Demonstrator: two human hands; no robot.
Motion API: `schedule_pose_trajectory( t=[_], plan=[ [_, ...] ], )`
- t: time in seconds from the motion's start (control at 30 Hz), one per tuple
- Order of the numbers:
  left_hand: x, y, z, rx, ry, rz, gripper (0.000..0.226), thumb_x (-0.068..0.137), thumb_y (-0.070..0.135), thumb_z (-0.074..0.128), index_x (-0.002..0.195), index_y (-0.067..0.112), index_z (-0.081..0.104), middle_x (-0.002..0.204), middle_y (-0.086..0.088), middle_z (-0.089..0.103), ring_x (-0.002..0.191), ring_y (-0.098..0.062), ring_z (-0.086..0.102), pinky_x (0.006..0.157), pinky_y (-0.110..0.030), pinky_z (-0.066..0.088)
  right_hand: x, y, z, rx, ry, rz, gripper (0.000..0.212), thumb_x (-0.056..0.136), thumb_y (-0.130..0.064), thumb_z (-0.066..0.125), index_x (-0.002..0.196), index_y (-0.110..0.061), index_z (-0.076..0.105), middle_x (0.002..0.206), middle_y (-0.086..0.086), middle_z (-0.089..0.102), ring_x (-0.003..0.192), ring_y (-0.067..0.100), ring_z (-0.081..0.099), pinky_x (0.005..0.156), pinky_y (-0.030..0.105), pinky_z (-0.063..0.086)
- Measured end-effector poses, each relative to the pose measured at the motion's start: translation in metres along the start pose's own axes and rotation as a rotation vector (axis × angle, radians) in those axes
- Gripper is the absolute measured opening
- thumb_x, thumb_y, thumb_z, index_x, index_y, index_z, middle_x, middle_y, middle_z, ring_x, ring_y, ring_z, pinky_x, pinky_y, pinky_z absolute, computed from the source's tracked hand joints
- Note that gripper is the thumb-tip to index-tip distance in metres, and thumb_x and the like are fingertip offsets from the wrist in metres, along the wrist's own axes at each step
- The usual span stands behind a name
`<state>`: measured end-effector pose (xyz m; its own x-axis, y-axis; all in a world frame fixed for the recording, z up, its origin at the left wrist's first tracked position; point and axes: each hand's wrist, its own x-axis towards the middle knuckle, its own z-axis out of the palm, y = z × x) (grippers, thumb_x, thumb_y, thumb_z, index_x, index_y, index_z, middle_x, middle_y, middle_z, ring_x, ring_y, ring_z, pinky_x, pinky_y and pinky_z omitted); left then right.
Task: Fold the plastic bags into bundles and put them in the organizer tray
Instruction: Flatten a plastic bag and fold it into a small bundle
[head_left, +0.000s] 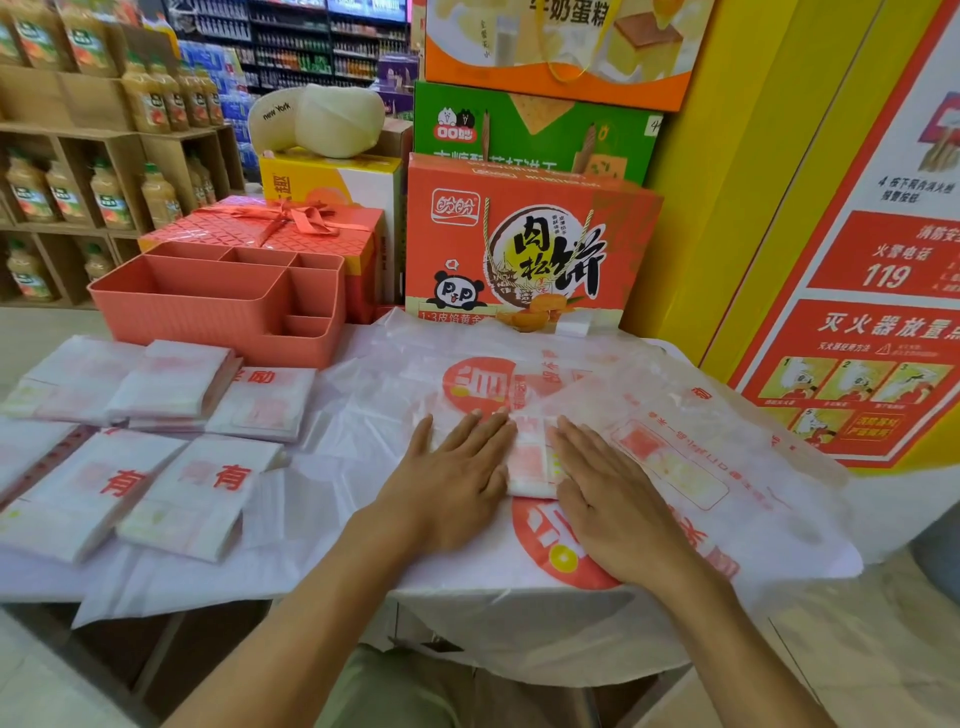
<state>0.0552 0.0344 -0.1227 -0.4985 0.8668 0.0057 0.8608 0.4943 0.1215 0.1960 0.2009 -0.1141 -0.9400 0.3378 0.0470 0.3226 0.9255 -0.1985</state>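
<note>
Folding step: left hand (451, 470) and right hand (613, 501), fingers flat and together, press bundle (531, 462) below-right of organizer tray (218, 306); next, likely tray placement.

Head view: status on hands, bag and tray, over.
Left hand and right hand flat on the part-folded bag. Organizer tray back left, no bundles visible inside. Folded bundles stacked before it; path looks clear.

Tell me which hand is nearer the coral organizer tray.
Left. The left hand presses flat on the folded bag, right of the organizer tray and nearer the camera. The right hand lies farther right, on the bag's other side.
</note>
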Motion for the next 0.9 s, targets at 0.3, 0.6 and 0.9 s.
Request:
schedule_pose_trajectory(
  t=[0.3,0.6,0.9],
  plan=[
    [0.010,0.004,-0.010,0.008,-0.130,-0.037,0.057,0.106,0.050,0.004,0.157,0.041,-0.018,0.167,0.013,-0.019,0.154,-0.014,-0.018,0.118,-0.066,-0.014,0.003,0.002,0.005,-0.083,0.011,-0.015,0.060,0.108,-0.044,0.016,0.161,-0.033,-0.010,0.169,-0.014,-0.010,0.154,0.003,-0.011,0.121,0.028,-0.006],
    [0.010,0.003,-0.016,0.022,-0.084,-0.003,0.055,0.106,0.051,0.008,0.158,0.046,-0.011,0.169,0.013,-0.012,0.156,-0.015,-0.013,0.115,-0.069,-0.017,0.000,-0.002,-0.010,-0.127,-0.085,-0.026,0.060,0.108,-0.045,0.011,0.162,-0.027,-0.011,0.170,-0.009,-0.012,0.155,0.009,-0.011,0.124,0.035,-0.004],
    [-0.030,-0.011,-0.022,-0.002,0.040,-0.088,0.052,0.107,0.044,0.016,0.159,0.042,0.021,0.169,0.013,0.013,0.156,-0.014,0.004,0.122,-0.058,-0.012,-0.006,0.003,-0.003,-0.027,0.003,0.016,0.058,0.108,-0.039,0.018,0.163,-0.026,0.007,0.171,-0.010,0.002,0.156,0.009,-0.001,0.127,0.035,0.001]
  ],
)
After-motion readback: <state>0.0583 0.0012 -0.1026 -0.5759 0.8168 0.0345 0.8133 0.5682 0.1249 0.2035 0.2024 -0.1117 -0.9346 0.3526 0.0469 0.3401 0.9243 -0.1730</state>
